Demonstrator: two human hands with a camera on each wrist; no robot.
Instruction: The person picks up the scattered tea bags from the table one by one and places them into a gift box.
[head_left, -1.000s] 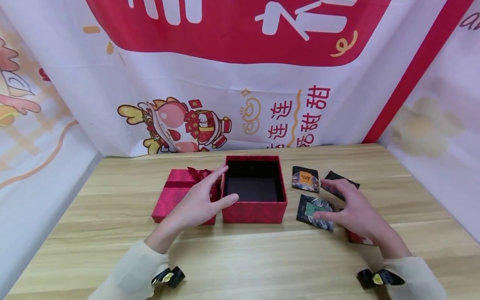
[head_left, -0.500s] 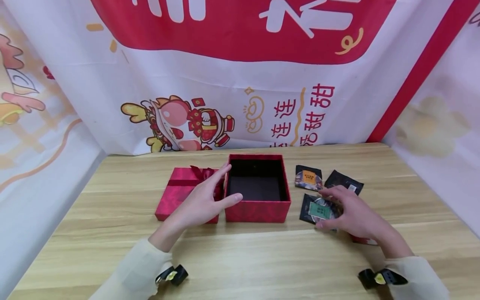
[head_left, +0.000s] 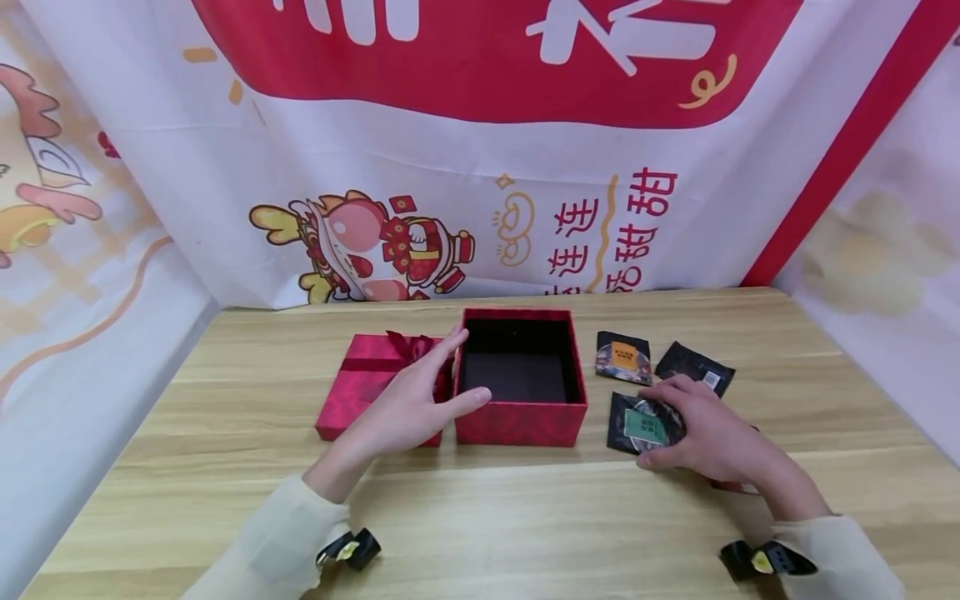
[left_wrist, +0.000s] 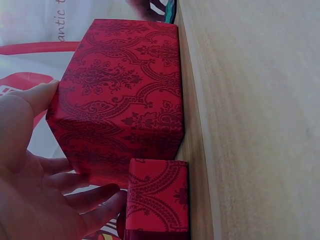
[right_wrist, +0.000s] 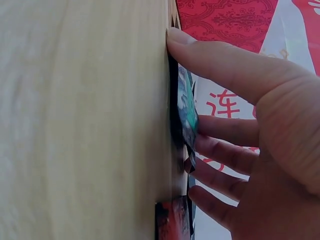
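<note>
**Hidden and cut-off bits**

Right hand [head_left: 708,437] covers the near-right part of the green packet [head_left: 643,423]; print on it too small to read. A red packet [head_left: 731,486] shows only as a sliver under the wrist. Left hand [head_left: 408,408] hides the lid's [head_left: 358,385] right edge and part of the bow [head_left: 411,343]. Box [head_left: 521,421] floor dark, detail unclear. Right wrist view: packet seen edge-on only, face hidden. Left wrist view: lid cut off at bottom edge, box interior out of sight.

Cream sleeves [head_left: 277,542], black wrist-worn cameras [head_left: 352,550]
</note>
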